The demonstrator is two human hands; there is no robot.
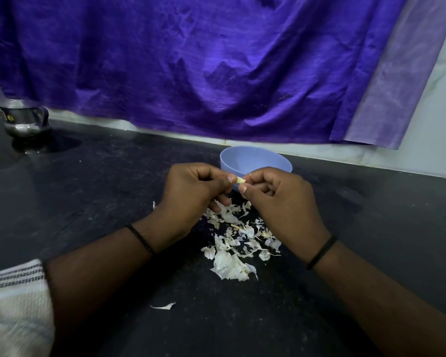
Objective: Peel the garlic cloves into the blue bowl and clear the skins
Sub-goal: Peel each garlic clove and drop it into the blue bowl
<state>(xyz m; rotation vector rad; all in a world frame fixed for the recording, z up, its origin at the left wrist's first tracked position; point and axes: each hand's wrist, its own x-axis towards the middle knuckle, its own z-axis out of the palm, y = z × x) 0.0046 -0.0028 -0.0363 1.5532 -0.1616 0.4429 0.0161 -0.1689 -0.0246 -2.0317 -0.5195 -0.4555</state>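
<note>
A small pale garlic clove (pixel 240 180) is pinched between the fingertips of both hands, just in front of the blue bowl (pixel 252 157). My left hand (pixel 191 194) holds it from the left with curled fingers. From the right, my right hand (pixel 281 202) pinches it with thumb and forefinger. The bowl stands on the dark counter (pixel 100 176) near the back wall; its inside is mostly hidden from here. A pile of white garlic skins (pixel 236 243) lies on the counter under and in front of my hands.
A single loose skin (pixel 164 306) lies nearer the front of the counter. A steel pot (pixel 26 119) stands at the far left. Purple cloth (pixel 203 65) hangs along the back wall. A striped white sleeve (pixel 13 300) shows at the lower left.
</note>
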